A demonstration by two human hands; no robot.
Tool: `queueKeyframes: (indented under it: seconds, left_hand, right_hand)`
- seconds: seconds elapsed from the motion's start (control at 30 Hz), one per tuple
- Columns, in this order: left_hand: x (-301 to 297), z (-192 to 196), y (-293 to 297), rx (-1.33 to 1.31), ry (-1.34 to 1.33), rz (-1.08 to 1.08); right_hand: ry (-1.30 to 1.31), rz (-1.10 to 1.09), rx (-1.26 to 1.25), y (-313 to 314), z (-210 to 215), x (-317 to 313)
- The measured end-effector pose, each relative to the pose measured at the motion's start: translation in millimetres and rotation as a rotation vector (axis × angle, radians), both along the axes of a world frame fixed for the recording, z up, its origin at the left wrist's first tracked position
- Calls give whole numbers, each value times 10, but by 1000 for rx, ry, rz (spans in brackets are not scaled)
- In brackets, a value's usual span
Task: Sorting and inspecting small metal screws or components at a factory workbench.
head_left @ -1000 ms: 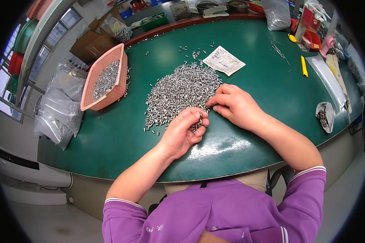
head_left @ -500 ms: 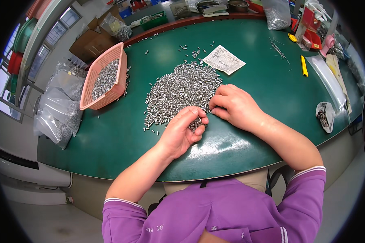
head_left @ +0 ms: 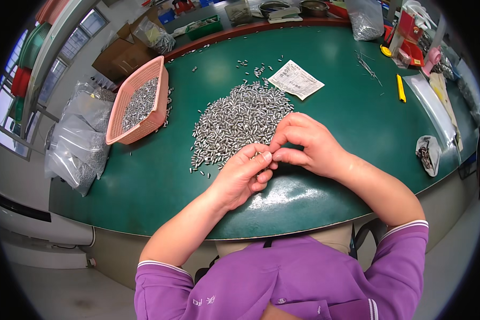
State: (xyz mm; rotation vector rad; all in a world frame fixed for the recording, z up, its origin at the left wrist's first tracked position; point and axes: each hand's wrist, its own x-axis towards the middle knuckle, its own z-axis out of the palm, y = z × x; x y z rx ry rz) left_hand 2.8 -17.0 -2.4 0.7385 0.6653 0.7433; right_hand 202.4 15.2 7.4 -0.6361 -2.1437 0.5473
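Note:
A big pile of small silver metal pins (head_left: pixel 240 120) lies on the green table (head_left: pixel 144 186). My left hand (head_left: pixel 242 176) is cupped at the pile's near edge, fingers curled around several pins held in its palm. My right hand (head_left: pixel 306 144) sits just to its right, with thumb and fingertips pinched together and touching the left hand's fingertips. Whether a pin is between the right fingers is hidden. Both forearms come in from purple sleeves at the bottom.
A pink plastic basket (head_left: pixel 160 80) holding more pins stands at the left. A printed paper slip (head_left: pixel 296 80) lies behind the pile. A yellow knife (head_left: pixel 400 88), a clear bag (head_left: pixel 432 109) and a small crumpled bag (head_left: pixel 428 154) lie at right. Plastic sacks (head_left: pixel 80 144) hang off the table's left.
My right hand has drawn back from the pile toward my left hand, and the fingertips of both now meet. My left hand stays cupped on its pins.

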Motion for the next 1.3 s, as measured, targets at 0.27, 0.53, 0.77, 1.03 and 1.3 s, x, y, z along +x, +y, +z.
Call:
queueKeyframes:
  seconds: [0.27, 0.53, 0.77, 1.03, 1.3]
  left_hand:
    - [-9, -7, 25, -49, -46, 15]
    - [-9, 36, 2, -29, -12, 21]
    - [-8, -1, 15, -2, 12, 39]
    - [3, -15, 5, 13, 8, 13]
    - [-20, -5, 15, -21, -21, 15]
  right_hand:
    - [-207, -146, 9, 59, -155, 74]
    - [-357, -150, 131, 61, -106, 88]
    - [-162, -143, -2, 22, -9, 38]
    - [-40, -56, 32, -11, 25, 14]
    - [-188, -334, 55, 100, -47, 124]
